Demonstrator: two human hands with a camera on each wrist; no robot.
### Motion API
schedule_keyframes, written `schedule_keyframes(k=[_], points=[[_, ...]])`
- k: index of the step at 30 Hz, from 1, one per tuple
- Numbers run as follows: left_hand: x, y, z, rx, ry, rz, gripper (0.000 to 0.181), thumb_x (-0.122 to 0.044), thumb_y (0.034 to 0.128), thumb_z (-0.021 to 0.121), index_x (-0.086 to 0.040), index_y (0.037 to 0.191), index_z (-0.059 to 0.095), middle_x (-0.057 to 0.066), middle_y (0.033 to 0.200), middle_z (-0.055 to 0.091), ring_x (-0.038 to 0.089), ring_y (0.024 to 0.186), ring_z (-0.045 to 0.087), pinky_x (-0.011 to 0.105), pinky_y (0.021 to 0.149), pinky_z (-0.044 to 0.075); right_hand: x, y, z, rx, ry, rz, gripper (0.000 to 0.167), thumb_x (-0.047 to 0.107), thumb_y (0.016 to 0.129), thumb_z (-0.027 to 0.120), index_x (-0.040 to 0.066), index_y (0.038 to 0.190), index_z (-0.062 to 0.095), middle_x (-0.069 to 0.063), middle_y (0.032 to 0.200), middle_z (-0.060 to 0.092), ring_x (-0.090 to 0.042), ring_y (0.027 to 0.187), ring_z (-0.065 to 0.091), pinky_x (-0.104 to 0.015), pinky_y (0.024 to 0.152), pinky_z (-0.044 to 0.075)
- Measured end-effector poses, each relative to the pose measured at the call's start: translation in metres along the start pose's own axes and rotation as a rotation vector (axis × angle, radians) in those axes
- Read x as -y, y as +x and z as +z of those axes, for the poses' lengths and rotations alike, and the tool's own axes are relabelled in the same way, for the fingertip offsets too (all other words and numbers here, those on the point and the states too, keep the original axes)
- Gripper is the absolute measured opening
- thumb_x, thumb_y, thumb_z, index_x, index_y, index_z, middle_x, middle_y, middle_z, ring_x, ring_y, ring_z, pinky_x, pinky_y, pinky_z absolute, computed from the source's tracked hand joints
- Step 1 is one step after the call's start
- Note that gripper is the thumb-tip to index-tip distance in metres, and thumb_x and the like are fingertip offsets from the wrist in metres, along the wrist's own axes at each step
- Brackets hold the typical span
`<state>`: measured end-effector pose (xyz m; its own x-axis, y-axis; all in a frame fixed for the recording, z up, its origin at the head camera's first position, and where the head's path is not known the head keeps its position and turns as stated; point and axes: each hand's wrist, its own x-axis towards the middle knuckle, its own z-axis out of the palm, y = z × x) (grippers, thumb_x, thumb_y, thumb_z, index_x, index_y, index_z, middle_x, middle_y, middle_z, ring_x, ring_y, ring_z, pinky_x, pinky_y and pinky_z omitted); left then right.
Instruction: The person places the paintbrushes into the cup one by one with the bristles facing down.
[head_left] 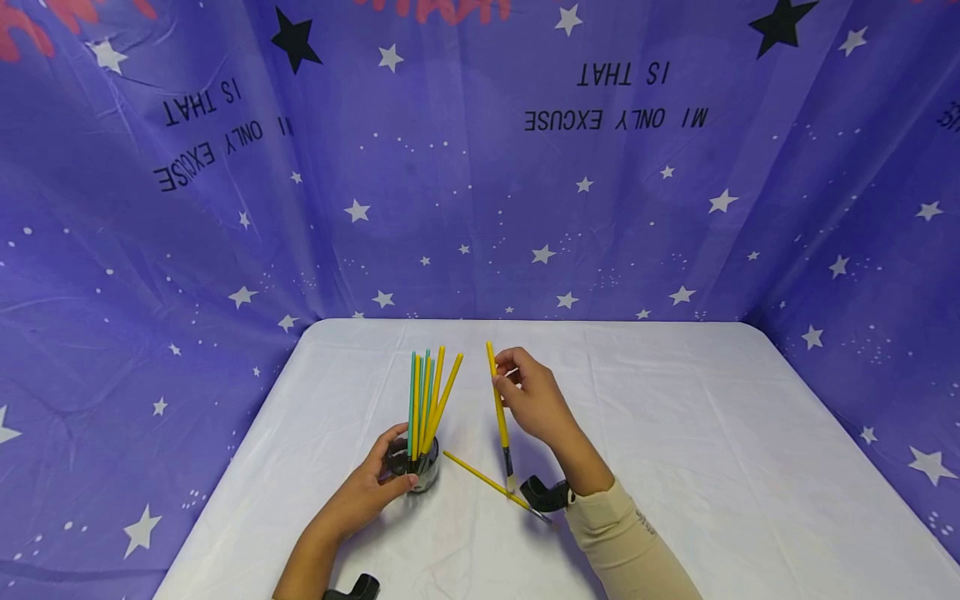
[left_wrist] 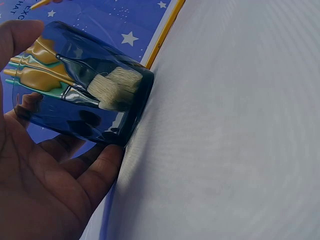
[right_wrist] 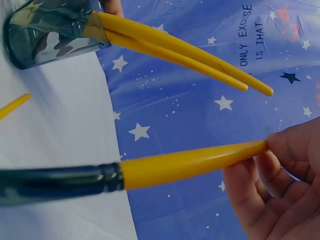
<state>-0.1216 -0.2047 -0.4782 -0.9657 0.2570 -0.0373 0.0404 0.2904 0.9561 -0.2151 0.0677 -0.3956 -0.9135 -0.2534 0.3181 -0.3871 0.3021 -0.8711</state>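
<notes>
My left hand grips a dark, see-through glass round its side. Several yellow and teal paintbrushes stand in the glass, handles up; their pale bristles show through its wall near the base. To the right of the glass, my right hand pinches a yellow paintbrush near the upper end of its handle. That brush hangs almost upright, bristles down. Below it, another yellow paintbrush lies slantwise on the table between the glass and my right wrist.
The table has a smooth white cover. Purple-blue cloth with stars and lettering hangs behind it and along both sides. Black wrist devices sit on both forearms.
</notes>
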Motion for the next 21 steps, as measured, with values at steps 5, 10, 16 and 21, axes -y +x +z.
schedule_keyframes(k=[5,10,16,21], points=[[0.001,0.000,0.000,-0.001,0.010,0.007,0.076,-0.020,0.0935,0.069,-0.025,0.155,0.024,0.019,0.150,0.038,0.034,0.131,0.048,0.041,0.106,0.037,0.004,-0.001,0.000,-0.020,0.083,-0.015,0.017,-0.001,0.095,0.059,0.004,0.112,0.058,-0.011,0.097,0.058,-0.023,0.083,0.064,-0.040,0.066,0.058],[0.001,0.000,-0.001,0.006,0.011,0.012,0.076,-0.021,0.0938,0.069,-0.025,0.155,0.024,0.019,0.150,0.038,0.033,0.131,0.048,0.038,0.107,0.037,0.008,-0.001,-0.001,-0.040,0.118,-0.008,0.018,0.001,0.097,0.060,0.004,0.114,0.056,-0.012,0.098,0.061,-0.024,0.087,0.065,-0.037,0.068,0.058],[0.000,-0.001,-0.001,0.017,0.003,0.028,0.076,-0.020,0.0945,0.068,-0.021,0.155,0.023,0.024,0.150,0.036,0.037,0.131,0.048,0.053,0.107,0.034,0.013,0.000,-0.002,-0.072,0.187,-0.001,0.020,-0.003,0.097,0.058,-0.002,0.116,0.053,-0.018,0.099,0.059,-0.031,0.089,0.065,-0.049,0.071,0.057],[-0.001,-0.001,-0.001,0.017,0.000,0.023,0.076,-0.020,0.0944,0.068,-0.022,0.155,0.023,0.023,0.150,0.036,0.037,0.131,0.047,0.053,0.108,0.033,0.019,0.000,-0.003,-0.102,0.235,-0.009,0.018,-0.005,0.097,0.056,-0.001,0.115,0.053,-0.017,0.099,0.057,-0.027,0.086,0.064,-0.046,0.071,0.058]])
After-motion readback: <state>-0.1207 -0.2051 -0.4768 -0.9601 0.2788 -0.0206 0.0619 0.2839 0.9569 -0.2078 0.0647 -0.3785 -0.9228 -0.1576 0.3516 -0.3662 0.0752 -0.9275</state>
